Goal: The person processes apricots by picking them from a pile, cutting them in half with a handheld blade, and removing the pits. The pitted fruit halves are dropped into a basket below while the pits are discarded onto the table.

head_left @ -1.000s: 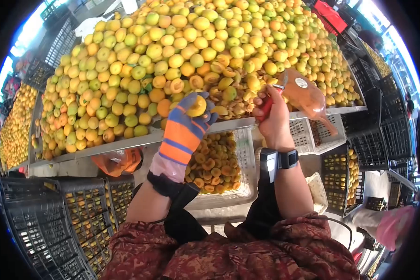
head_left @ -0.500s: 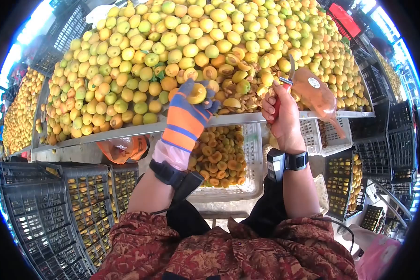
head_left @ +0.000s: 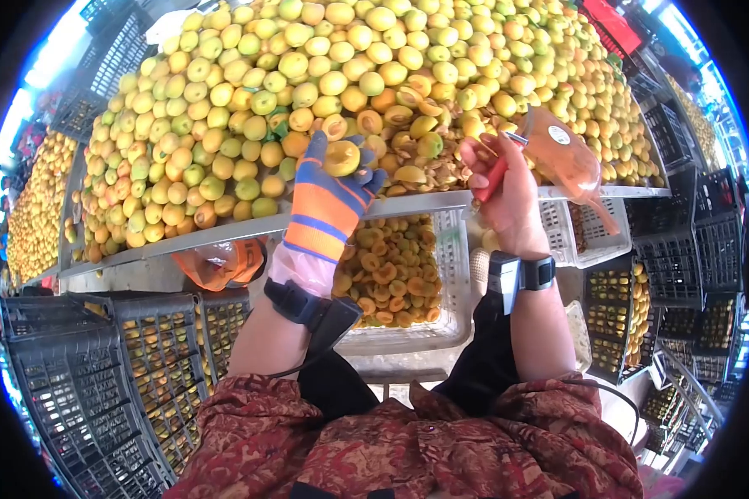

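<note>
My left hand (head_left: 331, 204), in an orange and blue striped glove, holds an apricot (head_left: 341, 158) that looks cut, between the thumb and the curled fingers. Bare-skinned, my right hand (head_left: 512, 187) is closed around the red handle of a knife (head_left: 493, 179). The knife's blade is barely visible beyond the fingers. Both hands are over the near edge of a table heaped with whole apricots (head_left: 225, 125). Between the hands lie cut halves and brown pits (head_left: 433, 170). Below, apricot halves (head_left: 395, 270) fill part of a white plastic crate (head_left: 453, 320).
A clear bag of orange liquid (head_left: 562, 154) lies on the table's right side, its end over the metal edge (head_left: 258, 226). Black crates of fruit (head_left: 154, 349) stand at left, with more crates (head_left: 607, 320) at right. An orange bag (head_left: 225, 264) sits under the table.
My left hand has shifted slightly left, and the apricot now shows more of its cut side. My right hand has turned the knife, so its raised blade no longer shows clearly.
</note>
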Demonstrator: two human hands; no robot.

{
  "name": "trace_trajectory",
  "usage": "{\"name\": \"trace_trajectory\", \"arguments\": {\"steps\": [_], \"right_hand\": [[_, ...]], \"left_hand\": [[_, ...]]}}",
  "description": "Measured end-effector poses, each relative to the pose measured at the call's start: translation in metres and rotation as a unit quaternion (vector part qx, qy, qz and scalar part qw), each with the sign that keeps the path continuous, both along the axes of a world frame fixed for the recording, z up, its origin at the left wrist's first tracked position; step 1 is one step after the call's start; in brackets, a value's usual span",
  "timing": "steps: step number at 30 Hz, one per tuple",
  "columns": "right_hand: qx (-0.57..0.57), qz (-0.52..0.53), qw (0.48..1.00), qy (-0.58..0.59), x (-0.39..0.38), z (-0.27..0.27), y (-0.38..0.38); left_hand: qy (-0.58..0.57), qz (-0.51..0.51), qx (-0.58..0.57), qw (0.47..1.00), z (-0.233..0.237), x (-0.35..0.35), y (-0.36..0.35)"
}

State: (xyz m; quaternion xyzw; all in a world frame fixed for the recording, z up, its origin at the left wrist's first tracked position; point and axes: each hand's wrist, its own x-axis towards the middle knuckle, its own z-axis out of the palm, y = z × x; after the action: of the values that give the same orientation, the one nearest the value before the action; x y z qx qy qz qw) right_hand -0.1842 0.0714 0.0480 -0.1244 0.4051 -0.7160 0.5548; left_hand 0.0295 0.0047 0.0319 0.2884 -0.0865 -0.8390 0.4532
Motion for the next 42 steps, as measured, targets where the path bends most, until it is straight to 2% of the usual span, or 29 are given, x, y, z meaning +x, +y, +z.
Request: {"name": "trace_trajectory", "arguments": {"steps": [6, 8, 11, 13, 14, 16, 28, 31, 33, 34, 36, 42], "right_hand": [[-0.004, -0.012, 0.999, -0.029, -0.005, -0.007, -0.001], [-0.01, -0.001, 1.0, -0.005, -0.008, -0.009, 0.0], [0.013, -0.025, 0.999, 0.017, -0.011, -0.008, -0.001], [0.011, -0.03, 0.999, 0.014, -0.01, -0.01, -0.001], [0.005, -0.038, 0.999, 0.013, -0.011, -0.01, -0.002], [-0.004, -0.04, 0.999, 0.008, -0.017, -0.013, -0.004], [-0.026, -0.041, 0.999, -0.023, -0.02, -0.012, -0.003], [-0.019, -0.057, 0.998, -0.01, -0.025, -0.011, -0.004], [-0.03, -0.054, 0.998, -0.005, -0.03, -0.011, -0.003], [-0.039, -0.057, 0.998, 0.0, -0.032, -0.011, -0.002], [-0.034, -0.065, 0.997, -0.002, -0.036, -0.011, -0.001], [-0.025, -0.077, 0.997, -0.012, -0.046, -0.015, -0.003]], "left_hand": [[-0.007, 0.0, 0.016, 1.0, 0.0, -0.002, 0.001], [-0.015, -0.004, 0.017, 1.0, -0.001, -0.003, 0.003], [-0.01, -0.054, 0.003, 0.998, -0.009, -0.005, 0.01], [0.032, -0.142, -0.053, 0.988, -0.016, -0.011, 0.021], [0.031, -0.14, -0.053, 0.988, -0.018, -0.015, 0.027], [-0.035, -0.171, -0.066, 0.982, -0.015, -0.025, 0.043], [-0.044, -0.192, -0.06, 0.979, -0.025, -0.03, 0.052], [-0.109, -0.174, -0.079, 0.975, -0.028, -0.039, 0.058], [-0.16, -0.203, -0.072, 0.963, -0.024, -0.041, 0.064], [-0.161, -0.201, -0.071, 0.964, -0.025, -0.039, 0.065], [-0.136, -0.26, -0.088, 0.952, -0.026, -0.038, 0.068], [-0.09, -0.224, -0.023, 0.97, -0.034, -0.033, 0.069]]}}
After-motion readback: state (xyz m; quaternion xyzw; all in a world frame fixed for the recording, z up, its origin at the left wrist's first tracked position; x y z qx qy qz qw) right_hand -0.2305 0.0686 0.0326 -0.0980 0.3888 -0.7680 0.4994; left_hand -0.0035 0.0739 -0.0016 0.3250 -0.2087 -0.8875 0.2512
